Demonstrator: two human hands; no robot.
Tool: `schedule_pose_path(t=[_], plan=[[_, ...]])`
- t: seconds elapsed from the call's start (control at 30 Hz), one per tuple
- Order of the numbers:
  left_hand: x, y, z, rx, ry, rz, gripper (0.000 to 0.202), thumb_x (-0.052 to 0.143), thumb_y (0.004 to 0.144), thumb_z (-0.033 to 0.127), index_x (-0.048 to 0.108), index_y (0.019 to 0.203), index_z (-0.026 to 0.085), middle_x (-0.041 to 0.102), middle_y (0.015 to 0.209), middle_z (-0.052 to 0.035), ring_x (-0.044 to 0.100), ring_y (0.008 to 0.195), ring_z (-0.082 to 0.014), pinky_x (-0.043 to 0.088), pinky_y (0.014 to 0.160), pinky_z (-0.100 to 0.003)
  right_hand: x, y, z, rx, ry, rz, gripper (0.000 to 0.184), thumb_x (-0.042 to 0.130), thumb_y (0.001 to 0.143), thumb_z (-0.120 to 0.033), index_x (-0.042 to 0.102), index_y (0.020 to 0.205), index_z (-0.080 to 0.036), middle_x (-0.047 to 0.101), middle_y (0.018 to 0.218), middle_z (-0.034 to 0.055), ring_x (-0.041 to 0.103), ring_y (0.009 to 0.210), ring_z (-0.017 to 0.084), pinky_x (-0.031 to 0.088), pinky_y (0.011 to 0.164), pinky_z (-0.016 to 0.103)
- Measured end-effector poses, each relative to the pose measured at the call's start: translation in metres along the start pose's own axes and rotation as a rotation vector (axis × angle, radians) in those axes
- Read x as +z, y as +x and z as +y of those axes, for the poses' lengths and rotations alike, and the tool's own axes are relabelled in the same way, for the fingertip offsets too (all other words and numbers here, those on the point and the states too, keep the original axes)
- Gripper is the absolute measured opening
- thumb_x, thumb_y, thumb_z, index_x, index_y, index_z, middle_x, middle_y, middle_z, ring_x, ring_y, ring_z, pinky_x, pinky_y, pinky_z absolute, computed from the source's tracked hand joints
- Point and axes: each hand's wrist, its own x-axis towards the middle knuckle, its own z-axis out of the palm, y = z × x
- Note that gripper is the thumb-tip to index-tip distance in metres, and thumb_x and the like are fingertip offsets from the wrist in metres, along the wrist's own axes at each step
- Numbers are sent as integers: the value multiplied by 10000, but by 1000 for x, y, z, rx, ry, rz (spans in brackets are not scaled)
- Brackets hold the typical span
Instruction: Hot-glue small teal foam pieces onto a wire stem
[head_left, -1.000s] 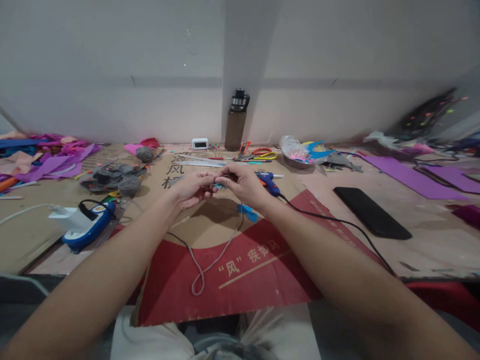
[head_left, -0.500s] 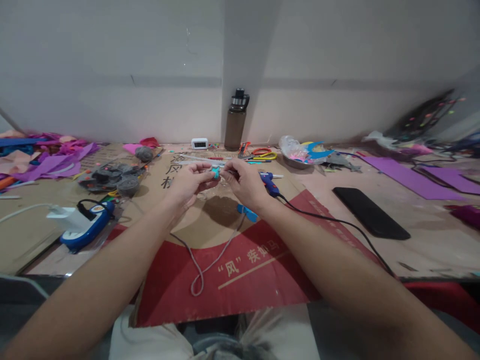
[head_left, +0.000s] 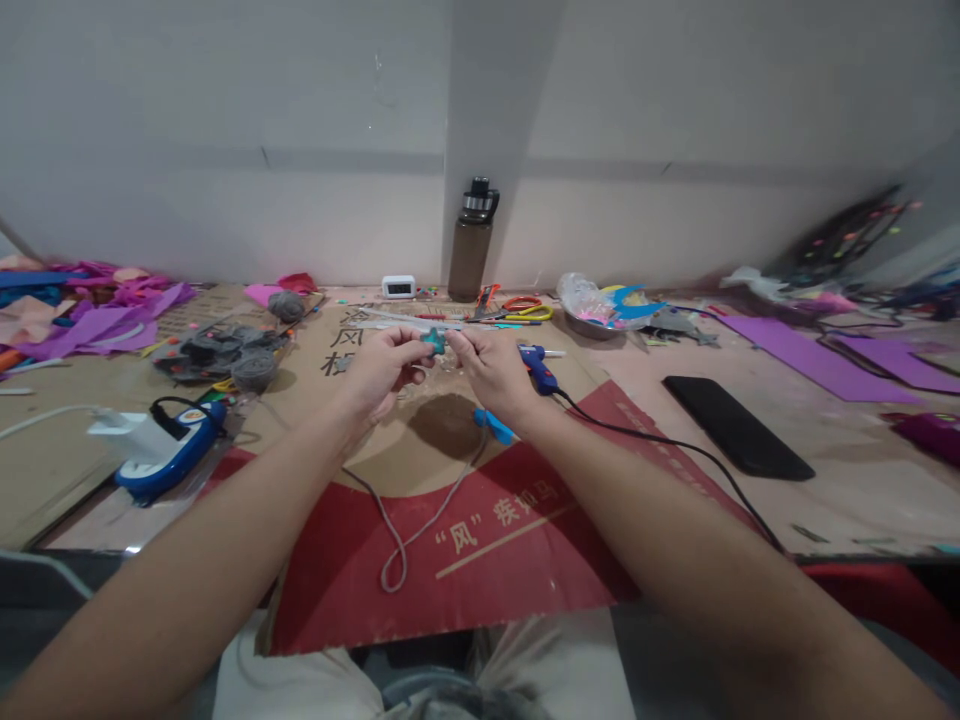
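Between my hands, above the cardboard, is a small teal piece [head_left: 433,342] whose exact kind is too small to make out. My left hand [head_left: 394,365] pinches it between thumb and fingers. My right hand [head_left: 486,368] is closed at its right side, fingertips pressed together; what they hold is hidden. Below, a grey yarn [head_left: 397,545] lies looped across the red and brown cardboard sheet [head_left: 525,580], one end reaching a blue piece [head_left: 493,426] beside my right wrist.
A blue glue gun [head_left: 540,370] lies right of my hand, its black cord trailing right. Around stand a bottle [head_left: 470,245], a bowl of scraps [head_left: 592,325], yellow-handled scissors [head_left: 529,308], a black phone [head_left: 735,425], a blue power strip [head_left: 172,460] and grey yarn bundles [head_left: 225,355].
The teal piece has turned slightly and shows more of its face between the fingers. My right fingers have shifted a little beside it. The yarn lies as before.
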Motion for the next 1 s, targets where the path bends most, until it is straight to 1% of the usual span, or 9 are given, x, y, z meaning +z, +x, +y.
schedule_pose_path(t=[0.13, 0.27, 0.4, 0.5, 0.6, 0.67, 0.77, 0.9, 1.0], plan=[[1, -1, 0, -16, 32, 28, 225, 751, 616, 125, 533, 661, 156, 566, 590, 10, 529, 528, -74, 338, 449, -184, 2, 1, 5, 74, 115, -4, 586, 399, 909, -658, 455, 550, -199, 451, 530, -19, 431, 542, 122, 306, 583, 276], [1, 0, -2, 0, 59, 47, 245, 752, 620, 109, 534, 718, 163, 573, 621, 18, 541, 534, -80, 361, 450, -190, 5, 4, 6, 98, 186, -21, 565, 374, 923, -645, 458, 587, -199, 461, 572, -15, 439, 579, 125, 328, 595, 276], [-3, 3, -4, 42, 45, 97, 265, 759, 617, 113, 557, 782, 163, 580, 678, 24, 551, 556, -78, 395, 448, -188, 7, 4, 1, 108, 194, -13, 289, 547, 888, -490, 499, 861, -206, 481, 707, -29, 430, 632, 120, 340, 597, 259], [-6, 5, -2, 42, 16, 131, 219, 721, 653, 101, 568, 800, 155, 579, 689, 18, 554, 558, -79, 421, 447, -190, 8, 2, -1, 34, 187, -44, 310, 658, 801, -250, 473, 1046, -206, 451, 746, -44, 434, 646, 118, 363, 613, 254], [-7, 6, 0, 7, 11, 140, 193, 695, 666, 78, 594, 818, 142, 578, 690, 11, 548, 550, -77, 427, 444, -190, 5, 1, -1, -81, 124, -8, 164, 596, 820, -145, 545, 965, -202, 516, 795, -11, 489, 718, 134, 396, 688, 280], [-7, 6, 1, -3, 22, 133, 193, 696, 665, 74, 610, 825, 139, 582, 703, 7, 546, 552, -76, 431, 443, -191, 2, 1, -3, -128, 71, 39, 32, 589, 848, -170, 589, 843, -202, 573, 809, 12, 517, 755, 150, 404, 725, 301], [-6, 5, 0, -1, 41, 114, 188, 701, 661, 77, 624, 820, 141, 587, 717, 6, 548, 557, -75, 438, 446, -192, -2, 2, -3, -150, 30, 53, 131, 595, 879, -240, 616, 754, -208, 608, 779, 23, 543, 772, 168, 409, 743, 320], [-5, 4, 0, 1, 62, 103, 153, 705, 661, 91, 629, 780, 150, 590, 718, -1, 566, 580, -86, 422, 439, -186, 0, 3, 5, -102, -10, 2, 240, 542, 924, -321, 636, 732, -213, 606, 734, 27, 540, 751, 177, 412, 740, 334], [-7, 4, 1, 16, 64, 129, 131, 707, 665, 109, 621, 753, 154, 593, 722, -7, 568, 590, -92, 407, 436, -185, 2, 7, 9, -63, -46, -30, 252, 519, 935, -364, 683, 810, -218, 643, 846, 62, 570, 895, 216, 418, 841, 384]])
